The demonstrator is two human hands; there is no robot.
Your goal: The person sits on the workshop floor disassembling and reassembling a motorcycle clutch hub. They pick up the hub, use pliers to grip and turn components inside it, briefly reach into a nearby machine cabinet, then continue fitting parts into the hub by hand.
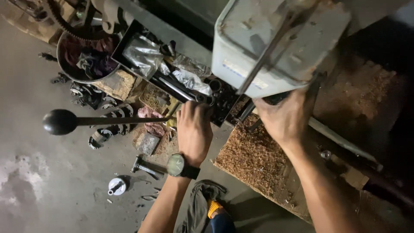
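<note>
Left hand (pixel 194 129) gripped the ball-ended black steel lever (pixel 60 121); right hand (pixel 286 116), fingers closed on a dark handle (pixel 276 99) under the grey metal housing (pixel 276 43), risked slipping into heaped brown swarf (pixel 254 157)

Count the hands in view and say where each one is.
2. The left hand, with a wristwatch, grips by the lever; the right hand reaches under the grey machine box. None seem hidden.

Crumpled silvery plastic bags (pixel 148 54) in black tray (pixel 129 39), pale label strip (pixel 243 71) on grey housing (pixel 258 39)

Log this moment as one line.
left hand: gripping lever | right hand: at machine | floor: hammer
</note>
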